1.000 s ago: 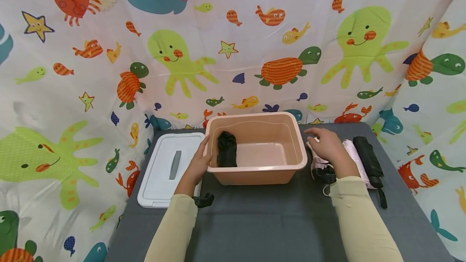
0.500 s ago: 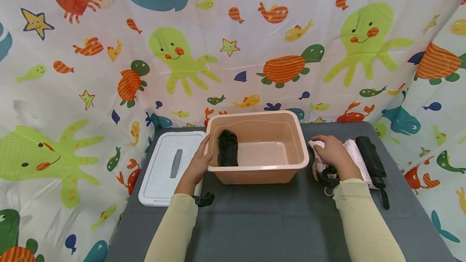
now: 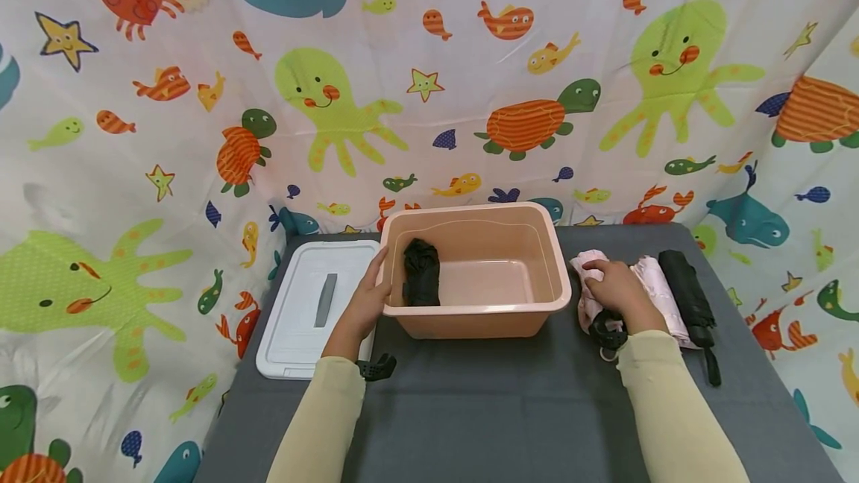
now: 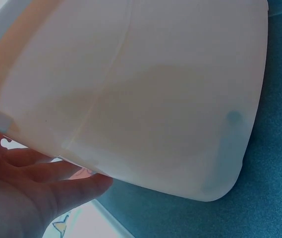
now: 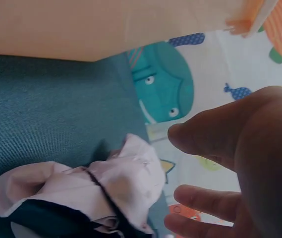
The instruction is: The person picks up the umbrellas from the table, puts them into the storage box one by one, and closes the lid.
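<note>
My left hand rests against the left side of a peach plastic bin, with its fingers nearly straight along the outer wall. In the left wrist view the fingers touch the edge of that wall. A black folded umbrella lies inside the bin at the left. My right hand reaches over a crumpled pink folded umbrella right of the bin. Seen from the right wrist, thumb and fingers are spread beside the pink fabric, which has a black strap across it.
A white lid with a grey handle lies left of the bin. On the right lie another pink folded bundle and a black folding umbrella with a wrist strap. The dark grey table meets a sea-animal curtain behind.
My right hand has lowered onto the nearer pink umbrella, its fingertips coming down to the fabric. The left hand stays at the bin's side. The head view has shifted slightly.
</note>
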Available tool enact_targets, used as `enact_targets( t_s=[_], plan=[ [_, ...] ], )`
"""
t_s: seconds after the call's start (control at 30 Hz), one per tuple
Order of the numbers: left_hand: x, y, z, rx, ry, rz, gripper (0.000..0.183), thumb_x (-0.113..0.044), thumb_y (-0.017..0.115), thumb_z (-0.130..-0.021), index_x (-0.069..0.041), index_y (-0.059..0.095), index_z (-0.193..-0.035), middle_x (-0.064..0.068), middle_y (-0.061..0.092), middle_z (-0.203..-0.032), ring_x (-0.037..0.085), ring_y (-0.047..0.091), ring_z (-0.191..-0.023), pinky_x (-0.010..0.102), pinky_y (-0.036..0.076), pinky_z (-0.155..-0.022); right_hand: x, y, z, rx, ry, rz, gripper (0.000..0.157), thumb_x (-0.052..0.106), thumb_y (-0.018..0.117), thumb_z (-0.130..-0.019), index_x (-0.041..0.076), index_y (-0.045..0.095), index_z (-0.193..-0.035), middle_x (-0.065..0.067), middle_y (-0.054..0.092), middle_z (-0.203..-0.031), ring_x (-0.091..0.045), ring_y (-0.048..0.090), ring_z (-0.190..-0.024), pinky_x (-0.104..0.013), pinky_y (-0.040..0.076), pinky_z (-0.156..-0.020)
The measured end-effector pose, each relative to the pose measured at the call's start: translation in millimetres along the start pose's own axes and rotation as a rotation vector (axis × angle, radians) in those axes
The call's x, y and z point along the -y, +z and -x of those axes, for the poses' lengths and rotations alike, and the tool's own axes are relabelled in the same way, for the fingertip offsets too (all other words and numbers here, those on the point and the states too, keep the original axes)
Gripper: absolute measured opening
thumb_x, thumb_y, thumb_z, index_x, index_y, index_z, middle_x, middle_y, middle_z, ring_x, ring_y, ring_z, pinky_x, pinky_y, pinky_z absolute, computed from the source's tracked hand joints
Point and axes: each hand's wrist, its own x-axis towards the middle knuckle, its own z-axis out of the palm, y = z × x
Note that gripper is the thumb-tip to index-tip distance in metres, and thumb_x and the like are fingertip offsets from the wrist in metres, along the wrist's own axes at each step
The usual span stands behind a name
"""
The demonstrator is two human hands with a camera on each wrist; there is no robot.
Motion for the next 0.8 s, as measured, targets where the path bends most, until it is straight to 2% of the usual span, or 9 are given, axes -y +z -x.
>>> enact_targets(
  t_s=[0.3, 0.5, 0.8],
  plan=[
    [13.4, 1.0, -8.0, -0.046, 0.024, 0.009, 0.068, -0.009, 0.041, -0.098, -0.053, 0.023, -0.147, 0.003, 0.019, -0.161, 0.035, 0.031, -0.143, 0.058, 0.039, -0.104, -9.1, 7.9, -4.9, 0.009, 0.013, 0.02, 0.047, 0.024, 0.045, -0.094, -0.001, 0.052, -0.132, -0.039, 0.048, -0.13, -0.054, 0.042, -0.122, -0.065, 0.037, -0.098],
    [14.1, 2.0, -8.3, -0.055, 0.043, 0.008, 0.071, -0.007, 0.042, -0.095, -0.052, 0.025, -0.147, 0.004, 0.02, -0.16, 0.037, 0.032, -0.142, 0.061, 0.037, -0.103, -12.9, 10.9, -9.1, 0.058, 0.05, 0.025, 0.049, 0.027, 0.046, -0.092, 0.002, 0.051, -0.134, -0.04, 0.046, -0.131, -0.054, 0.043, -0.121, -0.064, 0.039, -0.096],
    [10.4, 2.6, -6.7, -0.058, 0.028, -0.013, 0.074, -0.005, 0.04, -0.091, -0.05, 0.024, -0.148, 0.004, 0.019, -0.16, 0.038, 0.033, -0.14, 0.062, 0.037, -0.102, -17.0, 15.3, -16.7, 0.141, 0.076, 0.028, 0.05, 0.026, 0.047, -0.092, 0.003, 0.05, -0.136, -0.037, 0.048, -0.132, -0.049, 0.049, -0.112, -0.064, 0.042, -0.094]
  ],
)
